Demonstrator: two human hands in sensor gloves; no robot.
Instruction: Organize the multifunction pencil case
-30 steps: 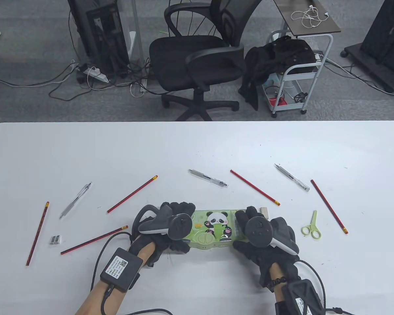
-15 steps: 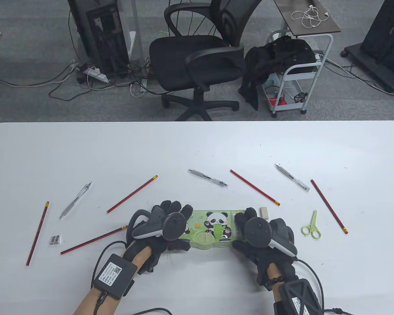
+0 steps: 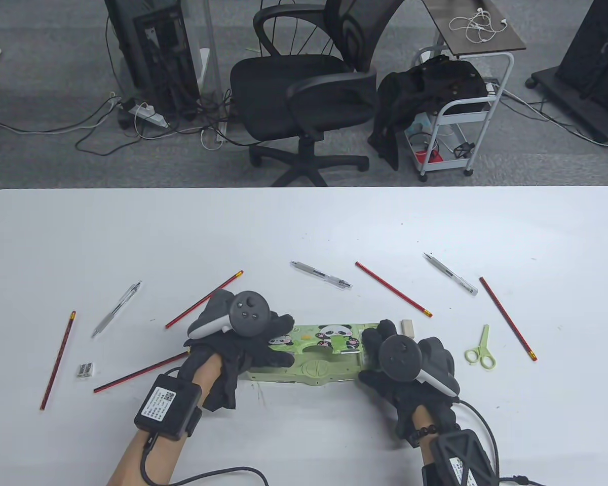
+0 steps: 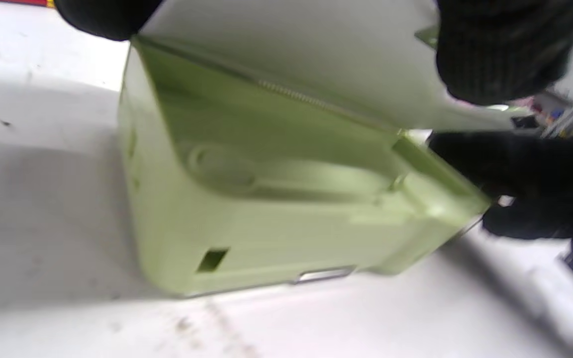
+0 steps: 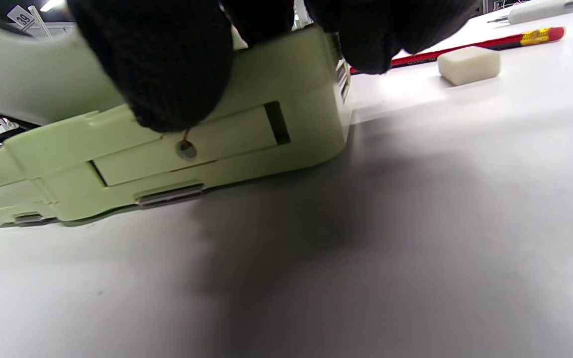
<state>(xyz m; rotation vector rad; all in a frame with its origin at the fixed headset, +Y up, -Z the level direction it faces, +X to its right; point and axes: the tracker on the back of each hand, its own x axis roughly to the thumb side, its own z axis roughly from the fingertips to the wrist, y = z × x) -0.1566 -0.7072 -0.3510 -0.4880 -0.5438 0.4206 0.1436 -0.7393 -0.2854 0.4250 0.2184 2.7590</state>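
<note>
Five pencils [image 3: 204, 299] [image 3: 393, 289] [image 3: 507, 318] [image 3: 57, 360] [image 3: 137, 375], three pens [image 3: 321, 275] [image 3: 451, 274] [image 3: 116, 309], one case [image 3: 318, 362], one eraser [image 3: 408, 327], one sharpener [image 3: 85, 370], one pair of scissors [image 3: 481, 349], two hands [image 3: 243, 334] [image 3: 410, 364].

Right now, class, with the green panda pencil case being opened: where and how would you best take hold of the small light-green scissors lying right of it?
Take the small light-green scissors across the closed blades, coming from above. They lie flat on the white table, blades pointing away, loops nearest the person; the blades form one narrow bar, and the table around them is bare.
</note>
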